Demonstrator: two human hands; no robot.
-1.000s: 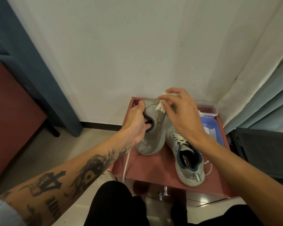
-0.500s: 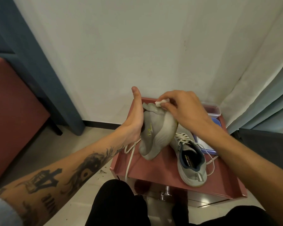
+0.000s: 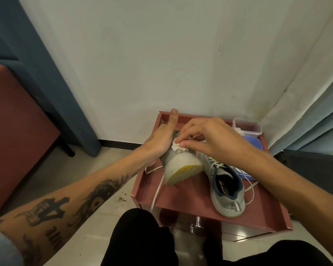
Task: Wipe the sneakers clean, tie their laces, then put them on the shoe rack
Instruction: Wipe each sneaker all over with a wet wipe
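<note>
Change: half a second ago the tilted sneaker (image 3: 181,166) showed its grey side; it is now rolled so its sole faces the lower centre of the frame, and the wipe (image 3: 178,145) has moved from the top edge down onto the side
Unchanged: the second sneaker (image 3: 227,192) lies where it did, and the left thumb still points straight up
Left hand (image 3: 160,143): holds the tilted sneaker from the left with the palm against it; fingers hidden behind the shoe
Right hand (image 3: 210,139): fingertips pinch the wipe and press it onto the sneaker's side, just above the sole
Tilted sneaker: centre of the frame, over the back left part of the red table (image 3: 190,194); grey fabric upper, pale scuffed sole with a curved yellow edge
Wipe: small, white, crumpled
Second sneaker: right of centre, sole down on the table, heel towards the lower right; grey mesh, dark blue lining, laces untied
Lace (image 3: 155,196): flat, white, trailing over the table's front rim
Red table: smooth top with a raised lip
Plastic box (image 3: 247,126): clear, rectangular with rounded corners, back right corner of the table
Blue lid (image 3: 252,144): flat, smooth, just in front of the box
</note>
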